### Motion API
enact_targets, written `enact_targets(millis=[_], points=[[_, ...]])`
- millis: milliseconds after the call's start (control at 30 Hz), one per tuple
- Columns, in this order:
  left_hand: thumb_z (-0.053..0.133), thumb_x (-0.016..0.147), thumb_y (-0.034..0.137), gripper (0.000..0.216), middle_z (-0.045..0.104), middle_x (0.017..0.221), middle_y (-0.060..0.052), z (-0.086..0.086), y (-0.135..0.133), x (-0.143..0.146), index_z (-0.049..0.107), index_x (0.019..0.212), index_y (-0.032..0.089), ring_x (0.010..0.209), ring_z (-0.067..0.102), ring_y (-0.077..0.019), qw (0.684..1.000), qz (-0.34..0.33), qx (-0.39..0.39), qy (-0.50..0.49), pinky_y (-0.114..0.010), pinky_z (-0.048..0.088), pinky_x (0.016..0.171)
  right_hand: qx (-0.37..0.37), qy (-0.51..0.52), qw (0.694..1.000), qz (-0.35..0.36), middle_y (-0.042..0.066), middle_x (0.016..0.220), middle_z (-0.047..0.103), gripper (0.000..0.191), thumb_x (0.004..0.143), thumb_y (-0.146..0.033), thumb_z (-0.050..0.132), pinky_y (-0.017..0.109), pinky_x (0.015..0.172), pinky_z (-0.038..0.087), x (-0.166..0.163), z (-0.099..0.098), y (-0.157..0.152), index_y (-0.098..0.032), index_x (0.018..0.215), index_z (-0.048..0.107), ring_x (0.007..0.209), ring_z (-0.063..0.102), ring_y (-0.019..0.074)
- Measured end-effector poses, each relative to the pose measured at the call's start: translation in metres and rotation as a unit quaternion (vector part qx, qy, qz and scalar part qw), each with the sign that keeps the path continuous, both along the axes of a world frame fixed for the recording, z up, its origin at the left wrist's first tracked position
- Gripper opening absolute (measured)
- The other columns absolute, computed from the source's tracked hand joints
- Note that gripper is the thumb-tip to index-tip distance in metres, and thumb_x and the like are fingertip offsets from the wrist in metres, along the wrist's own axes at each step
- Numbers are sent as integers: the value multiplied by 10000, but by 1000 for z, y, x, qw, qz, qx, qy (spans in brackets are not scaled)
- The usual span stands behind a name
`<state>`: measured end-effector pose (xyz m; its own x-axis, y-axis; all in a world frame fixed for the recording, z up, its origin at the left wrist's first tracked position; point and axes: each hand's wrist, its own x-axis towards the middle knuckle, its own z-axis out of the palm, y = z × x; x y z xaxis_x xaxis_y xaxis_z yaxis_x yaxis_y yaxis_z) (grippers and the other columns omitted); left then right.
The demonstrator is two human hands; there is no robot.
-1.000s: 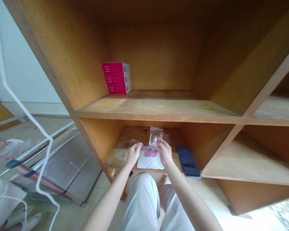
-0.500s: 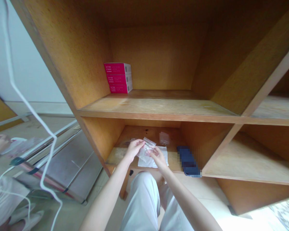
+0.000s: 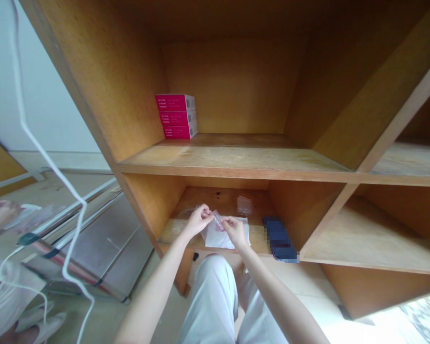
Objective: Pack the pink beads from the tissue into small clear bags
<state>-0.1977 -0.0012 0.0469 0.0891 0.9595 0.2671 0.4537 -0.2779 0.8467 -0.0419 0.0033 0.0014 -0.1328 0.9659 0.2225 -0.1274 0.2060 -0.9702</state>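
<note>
Clear plastic bag is being pinched between the left hand and right hand, held close together just above white paper on the lower shelf. Its narrow edge seems to be calling for careful fingertip work.

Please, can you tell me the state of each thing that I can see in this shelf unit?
Left hand: fingers pinching the small clear plastic bag.
Right hand: fingers pinching the same bag.
Second clear bag: lying on the lower shelf.
White paper: lying flat beneath the hands.
Dark phone: lying flat on the lower shelf.
Pink boxes: three stacked, closed, on the upper shelf.
</note>
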Motion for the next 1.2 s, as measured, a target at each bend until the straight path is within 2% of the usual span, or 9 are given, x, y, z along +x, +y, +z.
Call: enact_targets(millis=[100,200,333,467,767,867,967,1200], points=[[524,730,310,176,614,745,-30,1,-1,4,552,648,155,734,560,-138,999,-24,4,33,-249,422,698,12,-9,1000,-6,30,613,621,225,686,-364,562,248,525,441,-4,-2,-1,-159,714,649,530,547,131],[516,734,299,197,630,810,-53,0,-2,6,587,625,151,801,563,-159,998,-25,11,50,-273,420,750,30,-28,999,8,34,637,637,228,686,-366,561,259,559,450,-6,1,-5,-168,724,666,580,566,149],[508,727,260,198,632,825,-62,-3,-2,6,590,587,146,801,569,-157,998,-32,13,55,-260,428,720,49,-59,996,42,28,680,653,222,691,-351,557,268,585,454,-7,8,-10,-189,780,679,631,577,166],[501,688,176,163,636,828,-59,-5,-1,4,589,554,150,799,575,-154,998,-15,3,54,-249,431,704,54,-74,994,65,22,682,651,242,718,-350,517,259,563,448,-5,11,-12,-188,778,687,595,563,154],[451,684,147,209,638,888,-51,-1,-3,5,615,554,155,837,574,-157,998,-17,-22,50,-252,430,729,49,-88,993,66,0,573,599,215,714,-295,493,224,528,401,-4,14,-10,-174,680,667,538,519,127],[429,686,134,229,637,905,-51,0,-5,4,617,558,154,849,573,-155,998,-26,-26,50,-254,426,751,43,-118,990,68,-7,525,581,208,693,-270,499,210,496,380,-4,11,-7,-164,590,646,499,499,114],[423,684,118,228,637,896,-56,-3,-6,4,600,544,150,844,575,-156,998,-38,-16,46,-259,425,748,36,-137,988,66,-9,490,566,206,660,-205,473,202,485,379,-4,8,-4,-154,517,612,477,494,108],[471,709,165,194,634,847,-51,-15,-1,5,562,539,151,836,571,-157,997,-23,14,74,-266,427,751,35,-158,986,31,8,541,590,130,619,-172,479,204,516,393,-7,9,-2,-135,559,589,521,529,118]])
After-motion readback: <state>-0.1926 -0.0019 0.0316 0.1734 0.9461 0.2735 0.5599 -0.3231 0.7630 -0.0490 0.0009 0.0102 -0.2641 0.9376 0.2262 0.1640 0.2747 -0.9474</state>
